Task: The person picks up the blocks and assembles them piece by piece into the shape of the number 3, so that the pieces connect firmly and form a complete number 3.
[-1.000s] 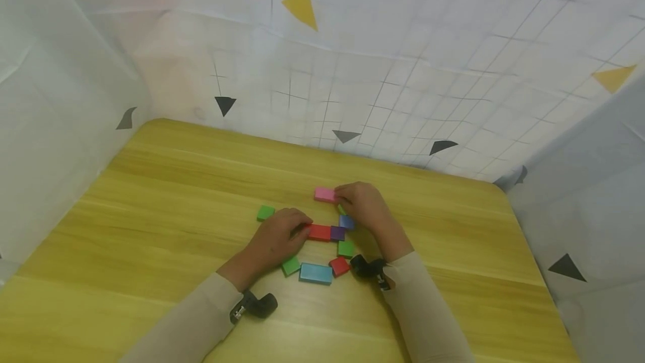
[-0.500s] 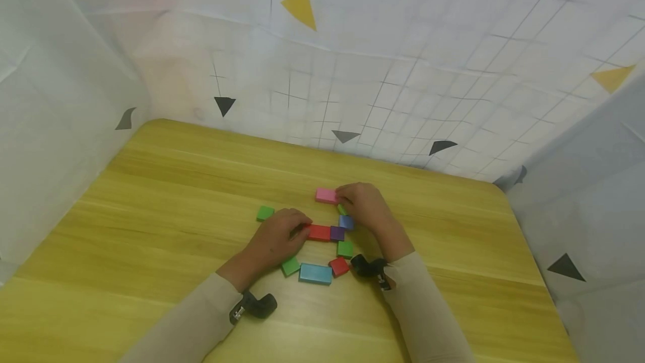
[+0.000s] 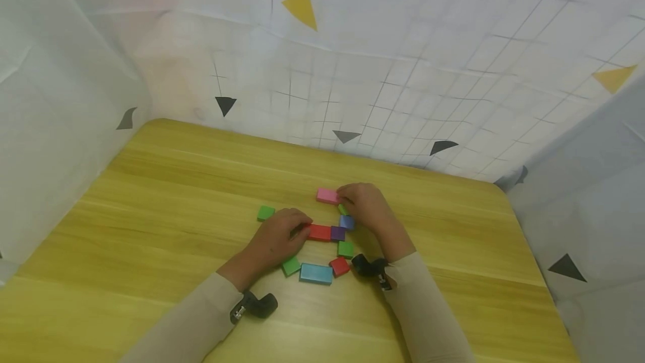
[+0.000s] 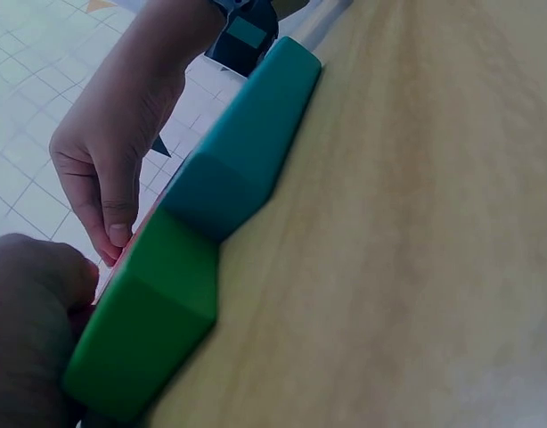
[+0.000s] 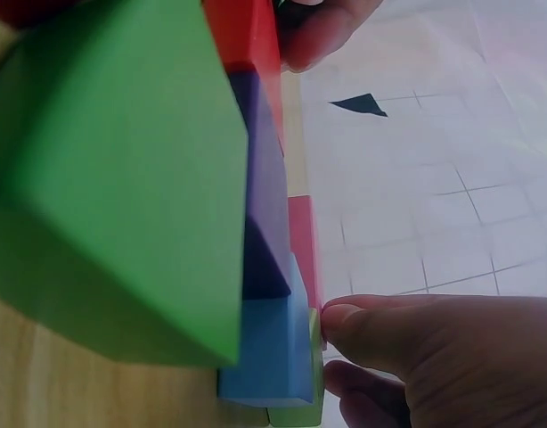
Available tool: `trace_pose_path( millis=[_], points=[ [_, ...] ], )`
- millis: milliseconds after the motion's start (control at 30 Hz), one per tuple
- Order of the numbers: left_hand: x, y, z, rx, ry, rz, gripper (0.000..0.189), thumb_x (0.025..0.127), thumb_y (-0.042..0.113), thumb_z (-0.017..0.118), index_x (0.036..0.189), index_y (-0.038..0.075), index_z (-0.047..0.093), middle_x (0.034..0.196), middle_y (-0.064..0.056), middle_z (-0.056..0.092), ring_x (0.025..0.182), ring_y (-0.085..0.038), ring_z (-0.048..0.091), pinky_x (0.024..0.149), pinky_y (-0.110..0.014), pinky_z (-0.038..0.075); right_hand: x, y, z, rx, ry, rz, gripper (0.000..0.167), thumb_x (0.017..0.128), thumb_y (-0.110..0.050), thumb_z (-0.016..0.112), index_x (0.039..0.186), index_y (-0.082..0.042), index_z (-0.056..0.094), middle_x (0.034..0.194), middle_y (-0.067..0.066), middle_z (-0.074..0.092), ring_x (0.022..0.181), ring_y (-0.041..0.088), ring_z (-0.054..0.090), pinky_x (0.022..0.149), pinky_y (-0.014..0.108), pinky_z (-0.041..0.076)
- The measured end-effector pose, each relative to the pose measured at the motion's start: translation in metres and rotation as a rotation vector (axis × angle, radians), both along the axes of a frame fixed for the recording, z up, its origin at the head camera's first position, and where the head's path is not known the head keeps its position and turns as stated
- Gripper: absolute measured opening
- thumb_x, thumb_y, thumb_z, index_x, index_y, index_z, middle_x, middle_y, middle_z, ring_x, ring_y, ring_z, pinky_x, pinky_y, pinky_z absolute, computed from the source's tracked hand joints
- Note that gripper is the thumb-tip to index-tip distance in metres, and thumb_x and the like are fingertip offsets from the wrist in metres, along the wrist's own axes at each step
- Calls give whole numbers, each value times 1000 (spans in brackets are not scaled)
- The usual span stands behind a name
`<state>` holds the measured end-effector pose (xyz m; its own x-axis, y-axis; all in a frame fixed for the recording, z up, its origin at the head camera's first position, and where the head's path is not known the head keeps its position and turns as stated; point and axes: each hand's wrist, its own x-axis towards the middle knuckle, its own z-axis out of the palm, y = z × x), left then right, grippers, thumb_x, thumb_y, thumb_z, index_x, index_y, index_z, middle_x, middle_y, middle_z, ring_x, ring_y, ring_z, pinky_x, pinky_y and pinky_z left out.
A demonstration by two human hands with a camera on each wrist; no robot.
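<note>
In the head view my left hand grips the left end of a long red block between thumb and fingers. My right hand pinches the right end of a pink block, farther back on the table. Just below its fingertips sits a light green block, partly covered by that hand. A periwinkle-blue block comes after it, then a purple block against the red one's right end. Close up in the right wrist view, thumb and fingers meet the pink block behind the blue block.
Nearer the body lie a green block, a small red block, a light blue block and another green block. One more green block is beyond the left hand. White printed sheets surround the wooden table.
The pink block has shifted slightly to the right along with the right hand's fingertips. My left hand and the other blocks have stayed put.
</note>
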<state>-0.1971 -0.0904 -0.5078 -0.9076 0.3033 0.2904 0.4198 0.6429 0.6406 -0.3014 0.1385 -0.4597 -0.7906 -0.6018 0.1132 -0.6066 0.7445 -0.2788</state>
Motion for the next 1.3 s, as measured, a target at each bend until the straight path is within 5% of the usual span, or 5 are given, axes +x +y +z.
trace_pose_path(
  millis=[433, 700, 800, 967, 1300],
  points=[
    [5, -3, 6, 6, 110, 34, 20, 100, 21, 59, 112, 12, 73, 111, 3, 71, 109, -13, 64, 94, -32, 54, -1, 1, -4, 2, -16, 1, 16, 96, -15, 66, 106, -8, 77, 106, 6, 75, 103, 25, 70, 93, 42, 55],
    [-3, -19, 10, -18, 425, 119, 15, 95, 15, 62, 100, 8, 74, 96, -2, 73, 92, -19, 68, 81, -35, 58, 0, 2, -2, -8, -2, 17, 17, 96, -14, 66, 107, -6, 77, 108, 8, 75, 106, 27, 69, 95, 43, 54],
    [-7, -30, 10, -29, 483, 178, 14, 93, 13, 63, 96, 8, 75, 93, -2, 73, 88, -20, 68, 75, -35, 59, 1, 1, 0, -10, 0, 18, 17, 96, -13, 66, 107, -6, 77, 108, 8, 75, 106, 27, 69, 95, 43, 54],
    [-9, -48, 10, -87, 409, 264, 14, 90, 18, 63, 93, 12, 74, 91, 2, 72, 87, -18, 68, 63, -36, 58, 3, 1, 0, -26, -12, 14, 15, 95, -11, 66, 105, -6, 77, 105, 8, 75, 102, 26, 71, 92, 42, 55],
    [-7, -67, 12, -145, 81, 255, 24, 91, 32, 59, 107, 19, 71, 103, 8, 66, 81, -12, 60, 66, -35, 52, 3, 2, -1, -69, 29, 32, 13, 93, -9, 69, 102, -5, 77, 101, 7, 76, 97, 25, 72, 88, 41, 57]
  ],
)
